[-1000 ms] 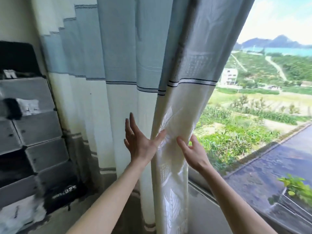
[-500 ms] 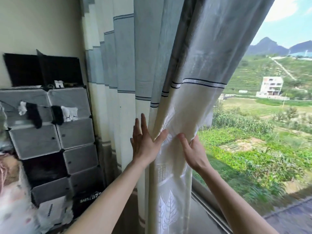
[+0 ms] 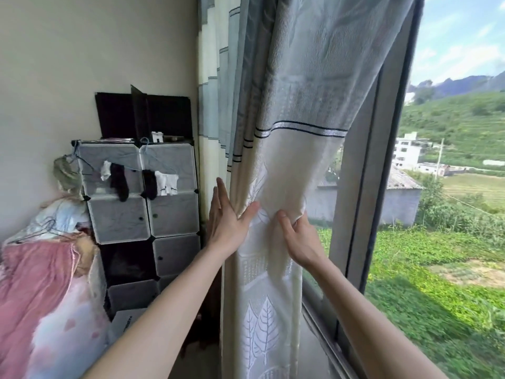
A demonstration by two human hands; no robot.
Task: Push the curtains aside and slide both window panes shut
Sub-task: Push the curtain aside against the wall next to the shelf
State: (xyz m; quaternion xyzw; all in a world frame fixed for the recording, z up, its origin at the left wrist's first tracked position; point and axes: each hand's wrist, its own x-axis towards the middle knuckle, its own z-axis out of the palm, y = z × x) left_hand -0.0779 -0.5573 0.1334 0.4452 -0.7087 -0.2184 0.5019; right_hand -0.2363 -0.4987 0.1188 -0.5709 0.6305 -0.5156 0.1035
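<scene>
At window's left edge, my left hand (image 3: 228,222) presses flat, fingers spread, on the curtain (image 3: 276,170); right hand (image 3: 299,236) pinches its bunched fold. Best push both leftward together, clearing the window pane (image 3: 352,203).

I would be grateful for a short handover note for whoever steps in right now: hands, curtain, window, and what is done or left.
Left hand: open, flat against the folds of the curtain, thumb across the front.
Right hand: fingers curled around the curtain's right edge, gripping the cloth.
Curtain: bunched toward the left, beside the cube cabinet; it hangs clear of the window frame lower down but overlaps it near the top.
Done: the curtain is mostly gathered aside.
Left: finish pushing it clear, then slide both panes shut. The pictures do not show how far the panes stand open.
</scene>
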